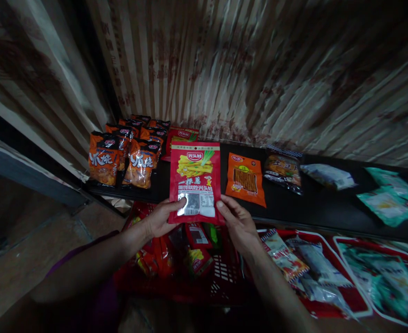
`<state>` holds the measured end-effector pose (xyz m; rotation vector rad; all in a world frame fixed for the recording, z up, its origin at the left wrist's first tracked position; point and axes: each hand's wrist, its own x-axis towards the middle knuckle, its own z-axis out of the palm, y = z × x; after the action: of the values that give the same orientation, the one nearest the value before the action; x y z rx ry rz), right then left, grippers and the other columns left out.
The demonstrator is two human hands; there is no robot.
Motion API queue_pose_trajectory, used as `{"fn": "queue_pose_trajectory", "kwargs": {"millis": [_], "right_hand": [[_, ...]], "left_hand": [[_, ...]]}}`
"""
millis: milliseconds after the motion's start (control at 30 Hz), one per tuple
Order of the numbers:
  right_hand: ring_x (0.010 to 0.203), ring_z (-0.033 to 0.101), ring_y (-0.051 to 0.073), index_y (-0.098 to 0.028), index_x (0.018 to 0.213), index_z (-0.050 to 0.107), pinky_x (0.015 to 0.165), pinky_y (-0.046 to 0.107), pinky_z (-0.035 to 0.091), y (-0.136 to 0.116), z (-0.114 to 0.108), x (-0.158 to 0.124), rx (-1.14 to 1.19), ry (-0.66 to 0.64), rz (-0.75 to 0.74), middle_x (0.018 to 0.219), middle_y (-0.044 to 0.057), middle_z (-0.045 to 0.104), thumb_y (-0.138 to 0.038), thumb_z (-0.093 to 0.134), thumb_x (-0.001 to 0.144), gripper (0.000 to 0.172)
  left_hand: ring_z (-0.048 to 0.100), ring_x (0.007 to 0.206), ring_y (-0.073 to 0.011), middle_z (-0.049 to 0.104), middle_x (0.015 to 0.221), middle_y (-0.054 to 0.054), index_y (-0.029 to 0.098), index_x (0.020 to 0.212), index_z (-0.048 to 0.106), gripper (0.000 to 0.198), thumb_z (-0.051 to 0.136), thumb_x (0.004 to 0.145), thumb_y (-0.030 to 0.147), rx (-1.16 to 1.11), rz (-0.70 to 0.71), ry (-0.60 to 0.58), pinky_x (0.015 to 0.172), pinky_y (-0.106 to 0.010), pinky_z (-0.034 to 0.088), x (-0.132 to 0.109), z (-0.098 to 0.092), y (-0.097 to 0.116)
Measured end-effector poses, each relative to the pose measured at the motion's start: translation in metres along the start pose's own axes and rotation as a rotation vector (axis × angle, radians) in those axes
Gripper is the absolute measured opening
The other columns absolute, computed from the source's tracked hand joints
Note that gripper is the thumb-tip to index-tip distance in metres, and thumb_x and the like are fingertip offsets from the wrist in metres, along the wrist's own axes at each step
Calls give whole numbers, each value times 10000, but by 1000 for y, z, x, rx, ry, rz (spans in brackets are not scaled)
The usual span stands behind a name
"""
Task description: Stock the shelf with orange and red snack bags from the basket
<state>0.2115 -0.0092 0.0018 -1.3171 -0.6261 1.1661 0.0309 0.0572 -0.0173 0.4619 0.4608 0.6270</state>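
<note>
Between my two hands I hold up a red snack packet [195, 182] with a picture of yellow sticks and a silvery window near its bottom. My left hand [163, 218] grips the lower left edge, thumb on the front. On the lower right edge, my right hand [237, 222] pinches the packet. Behind it on the black shelf [211, 194] leans a similar red packet [183, 135], partly hidden. Several orange-and-black snack bags [142, 164] stand in rows to the left. An orange packet [246, 179] lies right of the held one.
Farther right on the shelf lie a dark snack bag [283, 170], a whitish bag [329, 175] and green packets [388, 203]. Below are a red basket [221, 268] of snack packets and two more red baskets [358, 303] of bags. Wrinkled printed sheeting [231, 69] hangs behind.
</note>
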Motion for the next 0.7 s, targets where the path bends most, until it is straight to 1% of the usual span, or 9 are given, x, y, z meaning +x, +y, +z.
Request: {"fn": "queue_pose_trajectory", "kwargs": {"millis": [67, 133, 233, 333, 400, 467, 533, 600, 700], "right_hand": [[798, 666, 178, -241, 929, 714, 785, 315, 509, 2, -1, -1, -55, -24, 14, 910, 15, 734, -435, 805, 598, 394], [773, 664, 180, -229, 892, 723, 774, 321, 507, 4, -1, -2, -65, 17, 19, 866, 14, 738, -441, 806, 590, 378], [688, 659, 176, -217, 817, 731, 719, 326, 516, 4, 1, -2, -13, 104, 31, 768, 7, 735, -450, 815, 561, 356], [608, 649, 171, -207, 765, 727, 653, 315, 523, 1, 4, -2, 59, 128, 46, 681, 2, 719, -431, 835, 526, 345], [580, 643, 162, -206, 747, 720, 610, 294, 526, -1, 7, -2, 105, 153, 41, 643, -7, 706, -409, 850, 503, 342], [570, 639, 144, -216, 739, 711, 558, 259, 524, -2, 9, -3, 151, 172, 25, 646, -20, 702, -401, 851, 510, 326], [585, 641, 124, -231, 748, 702, 526, 227, 522, -3, 13, -4, 208, 161, 25, 698, -34, 711, -392, 849, 526, 311], [621, 653, 115, -248, 759, 696, 574, 233, 548, -3, 17, -5, 279, 127, 66, 753, -48, 722, -354, 866, 509, 320], [683, 681, 133, -238, 689, 692, 727, 306, 572, 3, 21, -7, 358, 55, 206, 739, -41, 730, -287, 890, 474, 296]], "left_hand": [[634, 1025, -260, 686, 1073, -141, 76, 1120, 617, 365, 661, 779, 198, 3, 21, 6, 1023, -434, 400, 1, 0, 1], [653, 976, -246, 694, 1049, -139, 73, 1105, 624, 338, 649, 790, 193, 16, 18, 18, 1012, -427, 411, 1, 1, 2], [668, 927, -240, 697, 1033, -145, 70, 1091, 632, 334, 654, 788, 206, 31, -8, 33, 997, -419, 424, 0, 2, 4], [664, 946, -247, 694, 1039, -143, 78, 1098, 627, 364, 677, 772, 233, 36, -13, 46, 975, -412, 445, -1, 2, 7], [666, 941, -237, 701, 1017, -128, 96, 1078, 633, 345, 678, 774, 252, 42, 5, 72, 960, -403, 461, -1, 2, 9], [668, 934, -224, 706, 1001, -112, 115, 1056, 639, 313, 673, 780, 261, 47, 28, 94, 953, -396, 470, 0, 2, 10], [668, 932, -219, 706, 1000, -105, 123, 1051, 639, 307, 676, 778, 258, 43, 56, 106, 950, -393, 474, 1, 3, 11], [664, 946, -221, 704, 1010, -107, 118, 1064, 635, 319, 677, 780, 257, 28, 101, 115, 958, -388, 468, 3, 4, 13], [653, 979, -229, 704, 1014, -108, 112, 1067, 638, 320, 674, 784, 257, 8, 153, 131, 979, -394, 448, 3, 8, 14]]}}
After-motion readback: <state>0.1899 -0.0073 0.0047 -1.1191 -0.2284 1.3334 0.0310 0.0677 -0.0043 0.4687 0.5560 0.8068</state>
